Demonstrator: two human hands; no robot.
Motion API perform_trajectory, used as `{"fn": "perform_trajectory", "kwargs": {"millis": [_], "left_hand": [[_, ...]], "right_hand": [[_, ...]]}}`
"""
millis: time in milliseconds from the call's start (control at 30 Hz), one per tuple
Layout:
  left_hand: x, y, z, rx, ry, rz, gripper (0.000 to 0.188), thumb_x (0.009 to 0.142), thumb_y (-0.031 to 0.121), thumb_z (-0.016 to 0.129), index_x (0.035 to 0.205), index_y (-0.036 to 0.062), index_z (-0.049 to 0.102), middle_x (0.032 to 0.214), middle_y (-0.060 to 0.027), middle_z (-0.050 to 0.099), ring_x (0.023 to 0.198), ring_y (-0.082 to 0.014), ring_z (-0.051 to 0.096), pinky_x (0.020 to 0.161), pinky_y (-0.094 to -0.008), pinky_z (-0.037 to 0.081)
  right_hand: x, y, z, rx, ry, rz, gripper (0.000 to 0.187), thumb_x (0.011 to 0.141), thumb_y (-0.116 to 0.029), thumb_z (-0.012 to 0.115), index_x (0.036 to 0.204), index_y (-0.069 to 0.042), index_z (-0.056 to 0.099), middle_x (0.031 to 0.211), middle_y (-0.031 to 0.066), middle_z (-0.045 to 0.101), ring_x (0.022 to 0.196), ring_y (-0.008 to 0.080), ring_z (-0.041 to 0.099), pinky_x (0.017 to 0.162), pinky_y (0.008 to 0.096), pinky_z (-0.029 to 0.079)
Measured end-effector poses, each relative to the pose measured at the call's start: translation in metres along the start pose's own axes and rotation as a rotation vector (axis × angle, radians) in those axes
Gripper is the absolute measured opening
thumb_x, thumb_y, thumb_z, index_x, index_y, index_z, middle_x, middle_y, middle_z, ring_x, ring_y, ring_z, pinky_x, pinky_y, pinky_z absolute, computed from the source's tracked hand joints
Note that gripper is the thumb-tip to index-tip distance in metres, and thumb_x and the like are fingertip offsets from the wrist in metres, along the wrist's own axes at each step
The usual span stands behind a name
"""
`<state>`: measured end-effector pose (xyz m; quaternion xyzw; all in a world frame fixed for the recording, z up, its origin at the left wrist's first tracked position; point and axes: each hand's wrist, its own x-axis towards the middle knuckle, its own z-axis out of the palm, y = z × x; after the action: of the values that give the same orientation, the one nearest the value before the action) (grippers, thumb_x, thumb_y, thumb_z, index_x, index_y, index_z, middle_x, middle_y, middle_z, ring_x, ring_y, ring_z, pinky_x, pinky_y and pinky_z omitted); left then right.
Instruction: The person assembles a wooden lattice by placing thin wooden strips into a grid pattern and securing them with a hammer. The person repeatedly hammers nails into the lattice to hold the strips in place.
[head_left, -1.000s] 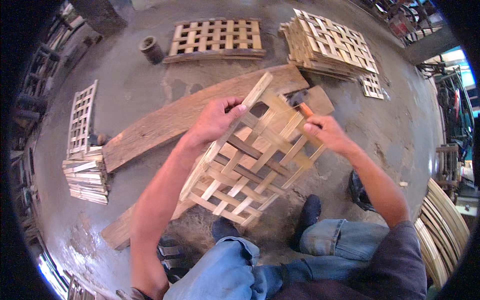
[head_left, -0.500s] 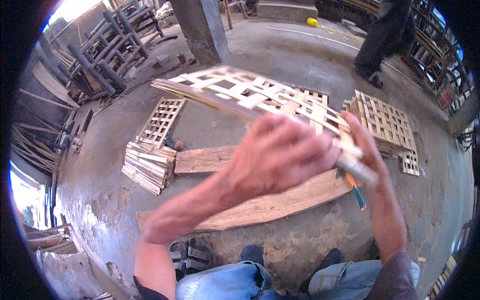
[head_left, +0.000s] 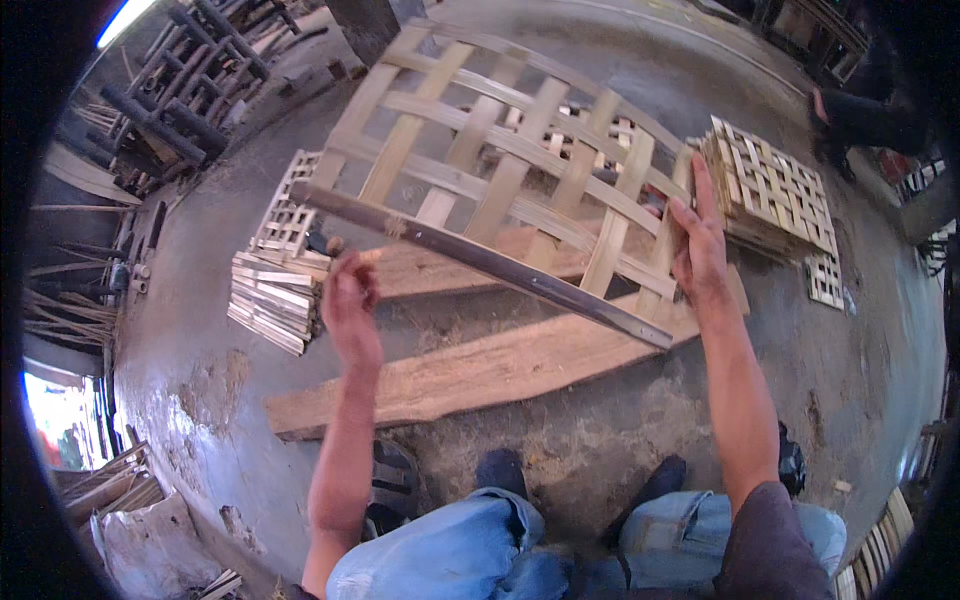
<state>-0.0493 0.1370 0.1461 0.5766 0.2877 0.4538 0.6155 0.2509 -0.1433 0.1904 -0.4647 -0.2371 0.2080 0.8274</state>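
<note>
Woven slat panel [head_left: 510, 165] stands tilted between and ahead of the two hands, its dark edge strip [head_left: 480, 263] running from just above the left hand [head_left: 350, 295] down to below the right hand [head_left: 705, 250]. The right hand grips the panel by its right edge, thumb and fingers lying along the outermost slat. The left hand, fingers bent, is just under the left end of the strip; whether it holds anything cannot be told. Beyond the panel's lower edge, an upper wooden plank [head_left: 440, 265] extends rightward from beside the left hand. A lower wooden plank [head_left: 480, 375] lies nearer the person, between the forearms; whether the panel's lower corner touches it is unclear. Left of the left hand is a pile of slats [head_left: 270, 305], with a small lattice [head_left: 285, 205] behind it. Right of the right hand stands a stack of woven panels [head_left: 775, 205].
</note>
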Motion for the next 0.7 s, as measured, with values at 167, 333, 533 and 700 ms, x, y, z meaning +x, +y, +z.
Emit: {"fn": "perform_trajectory", "kwargs": {"millis": [167,333,533,700], "left_hand": [[-0.002,0.030,-0.002,-0.335,-0.123,-0.346,0.061,0.101,0.059,0.034,0.139,0.0131,0.049,0.113,-0.0015,0.063,0.103,-0.0116,0.058,0.086,-0.0338,0.049],[-0.031,-0.007,-0.066,-0.331,-0.217,-0.486,0.052,0.101,0.053,0.043,0.132,0.0126,0.053,0.108,-0.0004,0.064,0.097,-0.0108,0.059,0.081,-0.0323,0.050],[-0.089,-0.031,-0.087,0.002,-0.162,-0.571,0.045,0.100,0.042,0.048,0.130,0.0096,0.055,0.103,-0.0022,0.062,0.084,-0.0153,0.059,0.079,-0.0329,0.050],[-0.110,-0.036,-0.081,-0.124,-0.300,-0.673,0.053,0.099,0.045,0.044,0.131,0.0034,0.054,0.109,-0.0099,0.065,0.097,-0.0201,0.065,0.088,-0.0362,0.052]], "right_hand": [[0.002,0.009,-0.017,-0.090,-0.102,0.086,0.074,0.093,-0.005,0.058,0.156,-0.012,0.021,0.150,0.0129,0.036,0.122,0.0202,0.054,0.094,0.0334,0.054],[0.004,0.031,-0.047,-0.072,-0.149,0.164,0.078,0.093,-0.005,0.061,0.157,-0.016,0.017,0.138,0.0126,0.052,0.098,0.0171,0.067,0.087,0.0306,0.057],[-0.018,0.068,-0.063,-0.311,-0.085,0.222,0.072,0.093,-0.005,0.057,0.155,-0.006,0.021,0.151,0.0124,0.038,0.129,0.0202,0.048,0.106,0.0328,0.040],[-0.030,0.075,-0.090,-0.170,-0.065,0.388,0.067,0.094,-0.003,0.056,0.154,-0.006,0.026,0.149,0.0092,0.043,0.131,0.0203,0.047,0.110,0.0349,0.040]]}}
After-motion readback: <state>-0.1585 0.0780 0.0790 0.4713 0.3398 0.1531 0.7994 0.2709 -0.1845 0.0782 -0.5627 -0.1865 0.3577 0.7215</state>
